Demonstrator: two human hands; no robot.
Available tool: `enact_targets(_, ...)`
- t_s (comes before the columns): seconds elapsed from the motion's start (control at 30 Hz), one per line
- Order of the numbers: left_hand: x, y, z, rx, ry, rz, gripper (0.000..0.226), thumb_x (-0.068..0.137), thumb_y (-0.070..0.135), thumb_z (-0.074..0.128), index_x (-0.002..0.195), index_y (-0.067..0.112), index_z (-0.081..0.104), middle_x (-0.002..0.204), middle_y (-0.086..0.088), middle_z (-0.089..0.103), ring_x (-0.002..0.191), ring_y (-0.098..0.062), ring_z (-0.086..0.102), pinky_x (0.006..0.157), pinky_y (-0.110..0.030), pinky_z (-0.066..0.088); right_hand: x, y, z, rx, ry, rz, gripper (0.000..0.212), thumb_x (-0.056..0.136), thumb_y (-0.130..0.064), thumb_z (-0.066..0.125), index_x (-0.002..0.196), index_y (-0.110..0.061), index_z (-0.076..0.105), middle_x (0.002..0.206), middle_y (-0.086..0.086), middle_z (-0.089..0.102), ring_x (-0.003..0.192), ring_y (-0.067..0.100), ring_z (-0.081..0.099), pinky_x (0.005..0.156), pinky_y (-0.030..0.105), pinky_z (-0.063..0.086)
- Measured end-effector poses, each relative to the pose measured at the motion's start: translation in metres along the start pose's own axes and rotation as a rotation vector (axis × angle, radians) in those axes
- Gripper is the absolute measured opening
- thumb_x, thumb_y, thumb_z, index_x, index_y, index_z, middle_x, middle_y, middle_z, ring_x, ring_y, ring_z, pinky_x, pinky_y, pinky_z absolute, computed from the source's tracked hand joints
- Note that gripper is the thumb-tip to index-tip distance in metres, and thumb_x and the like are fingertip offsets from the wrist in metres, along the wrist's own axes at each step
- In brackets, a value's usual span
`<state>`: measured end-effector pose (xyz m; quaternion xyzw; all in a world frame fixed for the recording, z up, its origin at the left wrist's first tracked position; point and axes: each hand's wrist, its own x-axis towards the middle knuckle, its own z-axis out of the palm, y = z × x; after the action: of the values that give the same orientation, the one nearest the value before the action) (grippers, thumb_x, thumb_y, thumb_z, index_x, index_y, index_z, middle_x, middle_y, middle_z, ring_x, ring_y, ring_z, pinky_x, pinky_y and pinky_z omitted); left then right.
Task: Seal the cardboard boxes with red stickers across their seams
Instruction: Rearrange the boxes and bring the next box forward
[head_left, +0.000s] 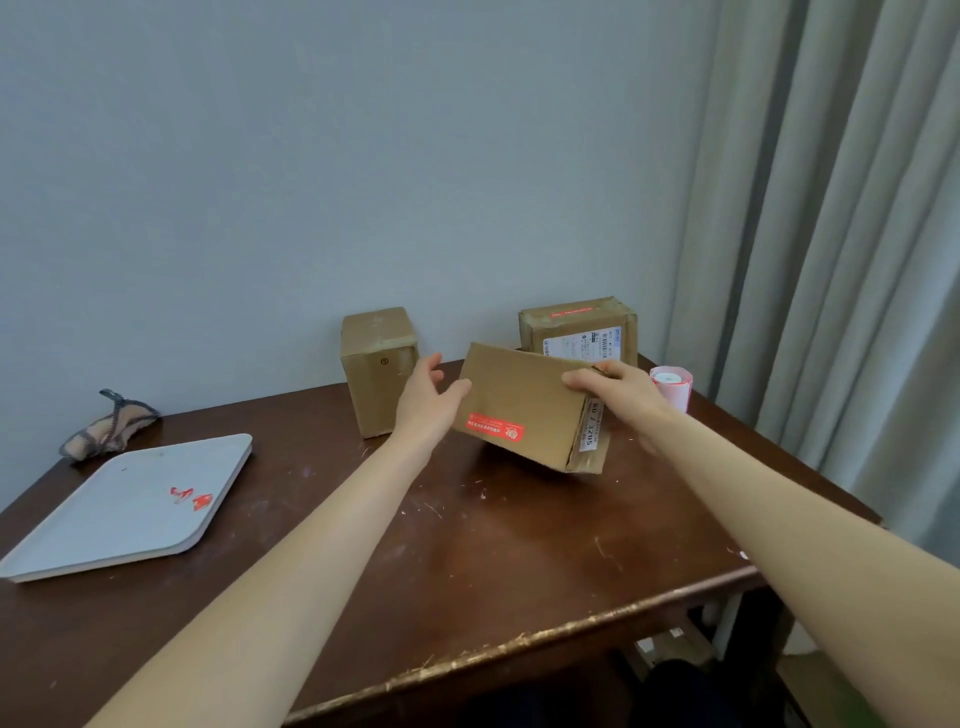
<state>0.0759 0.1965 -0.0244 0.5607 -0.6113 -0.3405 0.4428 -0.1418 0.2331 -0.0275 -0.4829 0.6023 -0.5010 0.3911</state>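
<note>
A dark brown wooden table (519, 545) bears a flat grey rectangular tray (104, 519) at its near left. A crumpled tan-and-grey fabric pouch (109, 423) lies just beyond it. Pale pleated curtains (831, 208) hang at right.

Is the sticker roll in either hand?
No: the sticker roll stands on the table; the right hand grips the tilted box and the left hand touches it.

Matt cardboard on worn, varnished wood

The table (519, 545) is dark wood with a dull sheen, scratched and flecked, and its front edge is chipped to pale raw fibre. The tilted box (519, 395), upright box (376, 374) and back box (576, 325) are matt brown cardboard. The red sticker (495, 427) looks smooth and faintly glossy. The tray (104, 519) looks like smooth, matt grey plastic. The roll (671, 387) is paper and the curtain (831, 234) is soft pale cloth.
</note>
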Motion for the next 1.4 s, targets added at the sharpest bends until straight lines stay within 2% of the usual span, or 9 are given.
enact_targets(0.17, -0.010, -0.003, -0.005, -0.081, -0.156, -0.038, 0.074, 0.088, 0.041, 0.062, 0.150, 0.029, 0.022, 0.146, -0.004, 0.039, 0.132, -0.019, 0.040, 0.095, -0.028, 0.032, -0.011, -0.003, -0.016, 0.096, -0.085, 0.085, 0.020, 0.084, -0.036, 0.068, 0.099, -0.023, 0.066, 0.100, 0.001, 0.070, 0.091, 0.017, 0.065, 0.088, 0.035, 0.052)
enact_targets(0.37, -0.012, -0.015, -0.009, -0.099, -0.342, -0.073, 0.079, 0.076, 0.051, 0.071, 0.143, 0.033, 0.033, 0.125, 0.005, 0.061, 0.112, -0.017, 0.060, 0.106, -0.044, 0.040, -0.018, 0.001, -0.022, 0.168, -0.107, 0.146, 0.024, 0.084, -0.041, 0.066, 0.097, -0.021, 0.066, 0.098, 0.006, 0.067, 0.088, 0.024, 0.063, 0.079, 0.036, 0.051)
enact_targets(0.57, -0.012, -0.017, -0.009, -0.082, -0.316, -0.057, 0.059, 0.089, 0.042, 0.059, 0.142, 0.027, 0.038, 0.117, 0.003, 0.065, 0.102, -0.014, 0.064, 0.098, -0.033, 0.046, -0.017, 0.006, -0.018, 0.226, -0.078, 0.152, 0.020, 0.087, -0.039, 0.064, 0.093, -0.021, 0.062, 0.082, 0.000, 0.066, 0.071, 0.015, 0.061, 0.062, 0.027, 0.046)
enact_targets(0.7, -0.014, -0.016, -0.010, -0.059, -0.287, -0.024, 0.047, 0.097, 0.041, 0.045, 0.142, 0.026, 0.039, 0.120, 0.003, 0.063, 0.098, -0.008, 0.061, 0.081, -0.022, 0.045, -0.014, 0.010, -0.017, 0.234, -0.058, 0.161, 0.018, 0.087, -0.040, 0.065, 0.095, -0.024, 0.063, 0.092, 0.002, 0.069, 0.085, 0.019, 0.065, 0.081, 0.034, 0.053)
enact_targets(0.8, -0.011, -0.018, -0.010, -0.105, -0.237, -0.037, 0.044, 0.100, 0.041, 0.040, 0.140, 0.024, 0.043, 0.120, 0.004, 0.062, 0.104, -0.011, 0.059, 0.089, -0.026, 0.043, -0.013, 0.012, -0.014, 0.247, -0.038, 0.160, 0.018, 0.086, -0.041, 0.066, 0.096, -0.026, 0.063, 0.098, 0.002, 0.070, 0.094, 0.022, 0.066, 0.091, 0.039, 0.052)
enact_targets(0.9, -0.007, -0.022, -0.011, -0.173, -0.205, -0.103, 0.046, 0.097, 0.044, 0.044, 0.137, 0.022, 0.046, 0.118, 0.001, 0.064, 0.109, -0.016, 0.059, 0.101, -0.038, 0.043, -0.014, 0.013, -0.011, 0.291, -0.039, 0.160, 0.017, 0.087, -0.039, 0.065, 0.098, -0.027, 0.063, 0.100, 0.003, 0.070, 0.095, 0.022, 0.066, 0.081, 0.036, 0.054)
enact_targets(1.17, -0.011, -0.023, -0.012, -0.317, -0.331, -0.172, 0.046, 0.092, 0.042, 0.055, 0.136, 0.031, 0.044, 0.117, 0.004, 0.065, 0.108, -0.020, 0.061, 0.098, -0.047, 0.046, -0.009, 0.013, -0.009, 0.377, 0.001, 0.151, 0.011, 0.089, -0.034, 0.064, 0.094, -0.025, 0.062, 0.096, 0.002, 0.068, 0.091, 0.021, 0.065, 0.078, 0.035, 0.052)
enact_targets(1.27, -0.015, -0.029, -0.009, -0.305, -0.333, -0.131, 0.050, 0.091, 0.039, 0.057, 0.138, 0.028, 0.043, 0.119, 0.001, 0.065, 0.110, -0.019, 0.062, 0.095, -0.047, 0.050, -0.003, 0.015, -0.008, 0.287, 0.023, 0.127, 0.025, 0.088, -0.042, 0.063, 0.106, -0.024, 0.063, 0.104, -0.002, 0.067, 0.102, 0.019, 0.062, 0.090, 0.036, 0.049)
enact_targets(1.4, -0.019, -0.037, -0.003, -0.241, -0.351, -0.093, 0.066, 0.084, 0.035, 0.068, 0.142, 0.029, 0.037, 0.126, -0.001, 0.059, 0.114, -0.017, 0.058, 0.095, -0.046, 0.051, 0.000, 0.018, -0.004, 0.198, 0.021, 0.120, 0.053, 0.081, -0.047, 0.071, 0.123, -0.021, 0.056, 0.105, -0.003, 0.066, 0.093, 0.014, 0.063, 0.069, 0.029, 0.049)
